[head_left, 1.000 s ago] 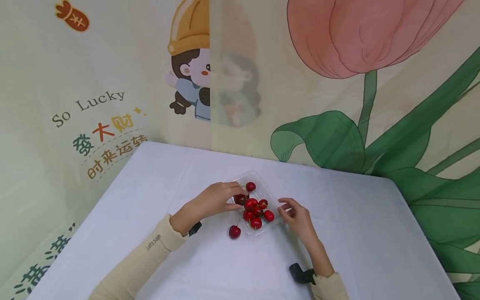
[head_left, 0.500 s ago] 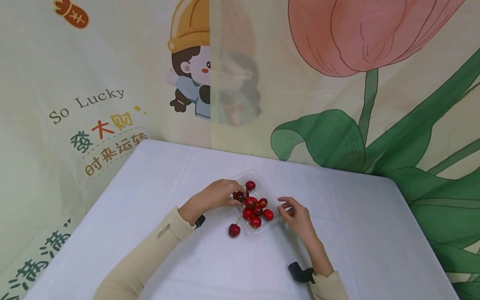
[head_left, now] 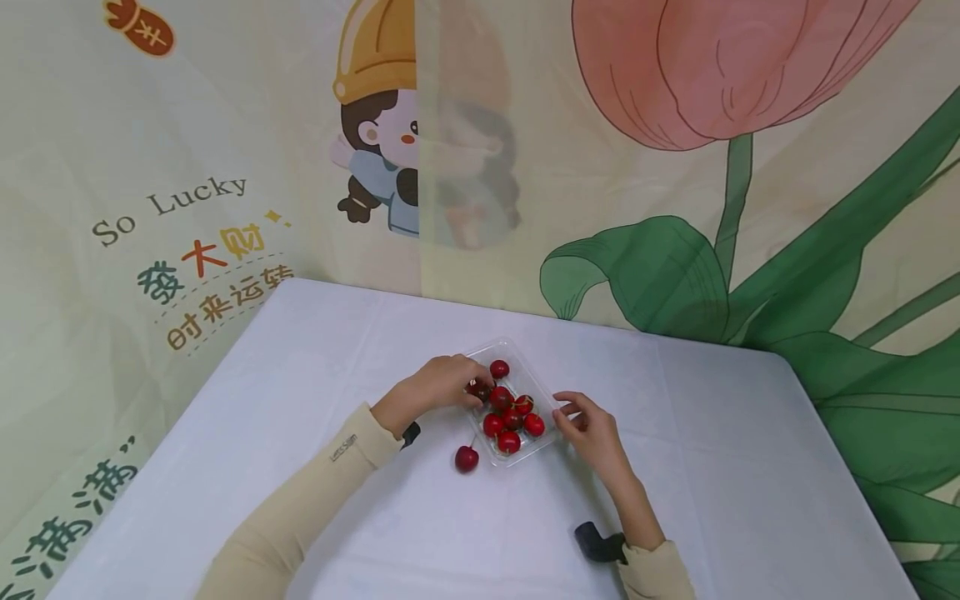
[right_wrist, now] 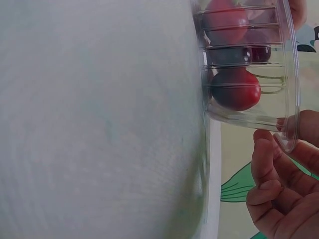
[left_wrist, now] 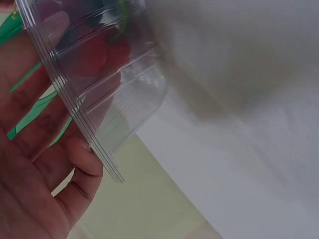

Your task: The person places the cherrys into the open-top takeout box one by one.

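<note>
A clear plastic tray (head_left: pixel 522 375) holding several red cherries (head_left: pixel 508 442) lies on the white-covered table. Over its left side reaches my left hand (head_left: pixel 441 384), pinching a dark cherry (head_left: pixel 478 389) between thumb and fingers. The left wrist view shows that hand's fingers beside the ribbed wall of the tray (left_wrist: pixel 132 92), with the cherries blurred through the plastic. At the opposite edge, my right hand (head_left: pixel 595 433) pinches the rim; the right wrist view has its fingertips on the tray's corner (right_wrist: pixel 244 118). One cherry (head_left: pixel 467 458) with a stem lies outside, just left of the tray.
White cloth (head_left: pixel 720 467) covers the table, and a printed curtain (head_left: pixel 480 275) with a tulip and a cartoon figure hangs behind its far edge. A black wrist-worn device (head_left: pixel 598 543) sits at the right sleeve, another (head_left: pixel 410 434) under the left.
My left hand has shifted slightly up and its forearm has swung to the right, fingers staying on the dark cherry. A cherry beside it has shifted a little. The right hand stays at the rim.
</note>
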`<state>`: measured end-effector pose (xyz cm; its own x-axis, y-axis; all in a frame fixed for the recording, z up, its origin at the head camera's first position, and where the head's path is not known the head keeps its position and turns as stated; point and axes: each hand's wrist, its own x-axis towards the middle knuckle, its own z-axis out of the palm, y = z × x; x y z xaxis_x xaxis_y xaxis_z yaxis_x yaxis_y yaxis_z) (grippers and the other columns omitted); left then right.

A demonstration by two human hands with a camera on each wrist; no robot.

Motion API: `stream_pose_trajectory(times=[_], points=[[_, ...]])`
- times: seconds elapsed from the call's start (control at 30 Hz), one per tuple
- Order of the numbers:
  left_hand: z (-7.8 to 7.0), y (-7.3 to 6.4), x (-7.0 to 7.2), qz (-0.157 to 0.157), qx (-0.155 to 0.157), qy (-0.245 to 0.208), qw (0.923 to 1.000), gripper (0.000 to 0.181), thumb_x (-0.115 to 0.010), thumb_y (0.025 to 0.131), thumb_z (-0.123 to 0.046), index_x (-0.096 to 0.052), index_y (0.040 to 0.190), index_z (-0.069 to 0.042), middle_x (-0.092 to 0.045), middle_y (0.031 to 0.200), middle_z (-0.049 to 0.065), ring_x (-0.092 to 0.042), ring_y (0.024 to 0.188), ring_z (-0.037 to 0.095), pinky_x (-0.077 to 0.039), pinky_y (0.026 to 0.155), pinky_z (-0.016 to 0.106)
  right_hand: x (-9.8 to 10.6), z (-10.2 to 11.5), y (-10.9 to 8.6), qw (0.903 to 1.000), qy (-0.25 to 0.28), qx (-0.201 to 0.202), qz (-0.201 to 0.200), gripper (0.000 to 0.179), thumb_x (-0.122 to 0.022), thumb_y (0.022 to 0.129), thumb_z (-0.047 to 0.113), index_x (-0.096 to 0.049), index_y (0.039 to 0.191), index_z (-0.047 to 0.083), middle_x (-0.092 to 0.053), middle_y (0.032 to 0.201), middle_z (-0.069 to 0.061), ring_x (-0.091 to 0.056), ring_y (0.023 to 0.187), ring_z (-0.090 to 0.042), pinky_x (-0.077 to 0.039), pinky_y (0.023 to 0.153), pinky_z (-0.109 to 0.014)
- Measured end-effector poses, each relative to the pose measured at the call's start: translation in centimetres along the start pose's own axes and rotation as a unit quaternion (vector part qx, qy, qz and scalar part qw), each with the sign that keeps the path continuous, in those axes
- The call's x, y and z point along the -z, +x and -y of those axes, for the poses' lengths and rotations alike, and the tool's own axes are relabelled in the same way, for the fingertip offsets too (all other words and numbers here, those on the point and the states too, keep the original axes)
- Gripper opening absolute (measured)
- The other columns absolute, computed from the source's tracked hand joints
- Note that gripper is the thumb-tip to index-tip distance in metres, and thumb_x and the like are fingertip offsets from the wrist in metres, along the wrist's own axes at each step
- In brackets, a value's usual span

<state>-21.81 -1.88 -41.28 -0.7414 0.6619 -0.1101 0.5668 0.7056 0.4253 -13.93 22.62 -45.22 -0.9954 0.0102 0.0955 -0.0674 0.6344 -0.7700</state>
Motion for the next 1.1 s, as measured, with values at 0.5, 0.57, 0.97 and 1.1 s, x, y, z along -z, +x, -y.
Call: stream_pose_trajectory(times=[0.5,0.57,0.97,1.1], points=[[-0.3,-0.2,0.4,0.003,-0.003,0.019,0.9998,0.033,-0.08,0.081,-0.019,-0.072,0.112,-0.01,-0.07,0.107,0.003,-0.061,0.092,0.018,-0.052,0.08,0.034,0.0,0.2,0.0,1.0,0.001,-0.002,0.001,0.027,-0.068,0.09,0.006,-0.065,0.117,0.004,-0.068,0.091,-0.012,-0.056,0.064,-0.018,-0.05,0.055,-0.019],[-0.4,-0.3,0.4,0.001,-0.004,0.022,0.9997,0.032,-0.08,0.082,-0.019,-0.072,0.112,-0.01,-0.07,0.107,0.003,-0.061,0.092,0.017,-0.052,0.08,0.033,0.0,0.1,-0.1,1.0,0.0,-0.002,0.001,0.027,-0.068,0.09,0.006,-0.065,0.117,0.004,-0.068,0.091,-0.012,-0.056,0.064,-0.017,-0.05,0.055,-0.019],[-0.7,-2.6,1.2,-0.042,-0.028,0.031,0.9983,0.028,-0.077,0.085,-0.018,-0.072,0.111,-0.009,-0.069,0.113,0.006,-0.064,0.098,0.02,-0.054,0.085,0.038,-0.2,0.2,-0.3,1.0,-0.001,-0.007,0.001,0.026,-0.067,0.091,0.006,-0.064,0.117,0.004,-0.067,0.091,-0.013,-0.056,0.064,-0.017,-0.05,0.055,-0.019],[-0.9,-4.1,1.5,-0.06,-0.037,0.033,0.997,0.029,-0.076,0.085,-0.016,-0.072,0.113,-0.008,-0.069,0.112,0.007,-0.065,0.1,0.021,-0.054,0.088,0.04,-0.3,0.1,-0.5,1.0,-0.005,0.003,-0.008,0.026,-0.067,0.09,0.005,-0.064,0.116,0.003,-0.067,0.09,-0.012,-0.056,0.063,-0.016,-0.052,0.053,-0.025]])
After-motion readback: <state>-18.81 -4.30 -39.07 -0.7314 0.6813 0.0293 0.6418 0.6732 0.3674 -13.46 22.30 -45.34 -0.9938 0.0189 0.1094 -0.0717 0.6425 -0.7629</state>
